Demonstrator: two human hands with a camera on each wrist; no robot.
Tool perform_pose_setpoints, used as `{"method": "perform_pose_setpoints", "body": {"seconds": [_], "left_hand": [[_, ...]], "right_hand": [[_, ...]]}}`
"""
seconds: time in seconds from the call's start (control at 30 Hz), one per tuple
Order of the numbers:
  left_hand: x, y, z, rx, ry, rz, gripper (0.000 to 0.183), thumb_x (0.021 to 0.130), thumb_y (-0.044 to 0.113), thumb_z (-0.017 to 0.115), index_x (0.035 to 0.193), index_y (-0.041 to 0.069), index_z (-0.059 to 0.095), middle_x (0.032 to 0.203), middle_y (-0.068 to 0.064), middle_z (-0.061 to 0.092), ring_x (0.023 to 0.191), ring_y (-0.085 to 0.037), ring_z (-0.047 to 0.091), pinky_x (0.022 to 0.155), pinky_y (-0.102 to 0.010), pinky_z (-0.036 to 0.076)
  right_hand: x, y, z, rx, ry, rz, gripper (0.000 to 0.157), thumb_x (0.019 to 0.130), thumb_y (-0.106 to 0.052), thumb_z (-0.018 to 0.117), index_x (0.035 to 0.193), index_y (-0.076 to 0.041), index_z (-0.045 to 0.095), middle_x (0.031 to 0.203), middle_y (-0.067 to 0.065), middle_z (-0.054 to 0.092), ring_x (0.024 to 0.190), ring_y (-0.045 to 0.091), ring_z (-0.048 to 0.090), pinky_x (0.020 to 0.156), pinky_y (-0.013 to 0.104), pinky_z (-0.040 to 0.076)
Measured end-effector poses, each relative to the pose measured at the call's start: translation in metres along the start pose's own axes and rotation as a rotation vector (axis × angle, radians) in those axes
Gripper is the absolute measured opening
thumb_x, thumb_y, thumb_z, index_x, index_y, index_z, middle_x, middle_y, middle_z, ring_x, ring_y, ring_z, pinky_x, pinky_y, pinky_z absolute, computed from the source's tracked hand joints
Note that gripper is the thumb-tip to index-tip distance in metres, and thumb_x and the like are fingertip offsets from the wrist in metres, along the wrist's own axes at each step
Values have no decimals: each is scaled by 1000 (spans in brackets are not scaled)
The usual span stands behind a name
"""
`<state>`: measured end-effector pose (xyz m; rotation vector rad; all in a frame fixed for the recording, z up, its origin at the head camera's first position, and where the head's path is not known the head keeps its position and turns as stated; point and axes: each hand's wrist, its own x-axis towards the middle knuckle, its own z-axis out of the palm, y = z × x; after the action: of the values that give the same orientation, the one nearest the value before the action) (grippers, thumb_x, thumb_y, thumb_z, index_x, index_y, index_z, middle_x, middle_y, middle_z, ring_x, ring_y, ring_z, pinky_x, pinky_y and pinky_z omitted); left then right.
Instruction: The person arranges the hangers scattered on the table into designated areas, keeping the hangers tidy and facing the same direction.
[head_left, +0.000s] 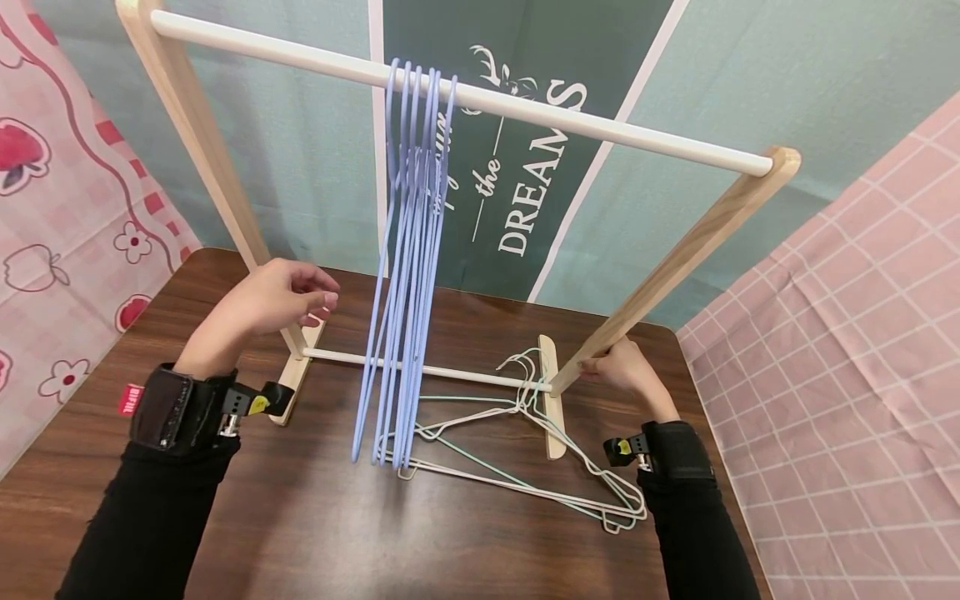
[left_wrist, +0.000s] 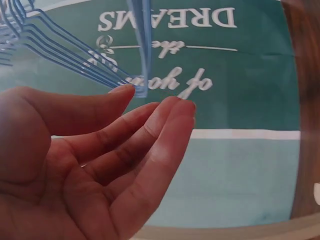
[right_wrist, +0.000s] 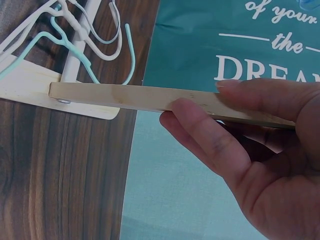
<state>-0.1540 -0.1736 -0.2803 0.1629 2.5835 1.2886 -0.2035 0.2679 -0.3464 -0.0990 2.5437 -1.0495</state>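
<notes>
Several blue clothes hangers (head_left: 420, 250) hang close together from the white top rail (head_left: 570, 121) of a wooden garment rack. My left hand (head_left: 281, 300) hovers beside the rack's left post (head_left: 206, 154), left of these hangers, its fingers loosely bent and holding nothing. In the left wrist view, a gap shows between thumb and fingers, the blue hangers (left_wrist: 75, 55) beyond. My right hand (head_left: 626, 367) grips the lower part of the right post (head_left: 667, 271); the right wrist view shows thumb and fingers around this flat wooden bar (right_wrist: 135, 97).
White and mint-green hangers (head_left: 517, 482) lie overlapping on the brown wooden table (head_left: 300, 517), their hooks by the rack's right foot (head_left: 553, 425). A white lower bar (head_left: 472, 375) joins the two posts. Patterned cloths hang behind and at both sides.
</notes>
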Motion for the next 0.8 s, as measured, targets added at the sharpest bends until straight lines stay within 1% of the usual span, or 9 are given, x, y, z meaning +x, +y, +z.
{"method": "perform_pose_setpoints", "body": {"seconds": [0.1,0.23,0.33,0.47,0.6,0.7,0.8], "left_hand": [[-1,-10,2,6,-5,-10,25,94,8,48,110,-10,55,95,-17,63,73,-12,61,65,-27,51],[-1,-26,5,-5,-9,-65,28,94,11,50,111,-10,54,95,-18,62,73,-13,60,65,-28,51],[-1,-39,8,-27,-9,-104,30,93,13,53,111,-10,54,89,-15,62,71,-14,58,63,-27,50],[-1,-59,11,-51,-18,-96,26,92,8,53,108,-12,53,81,-10,60,67,-13,55,59,-25,49],[-2,-76,16,-60,-10,-100,25,91,7,52,107,-13,54,79,-8,60,67,-11,55,59,-24,49],[-3,-86,21,-32,25,-108,26,92,12,54,105,-11,56,80,-6,61,69,-10,58,60,-24,50],[-5,-95,26,14,62,-103,26,92,15,54,103,-8,58,80,-6,63,69,-10,59,60,-25,50]], "right_hand": [[0,0,0,-32,2,3,27,88,-4,57,107,16,52,100,32,58,82,29,65,68,31,53],[0,0,-1,-85,10,-9,25,88,-7,59,103,13,55,94,28,62,76,25,66,66,32,52],[0,0,0,-86,15,-7,26,88,-7,59,104,13,55,94,27,62,78,28,65,66,32,52],[-1,0,1,-44,24,8,28,88,-6,58,107,14,53,98,29,60,87,36,63,69,32,52],[-1,0,3,-48,44,7,28,87,-5,58,107,14,53,97,30,60,85,36,64,69,34,52],[-1,0,4,-63,57,5,29,87,-5,58,108,14,52,95,30,60,79,31,65,67,34,52],[-2,0,4,-53,60,7,31,87,-4,57,110,15,50,97,31,59,78,29,65,67,34,52]]}}
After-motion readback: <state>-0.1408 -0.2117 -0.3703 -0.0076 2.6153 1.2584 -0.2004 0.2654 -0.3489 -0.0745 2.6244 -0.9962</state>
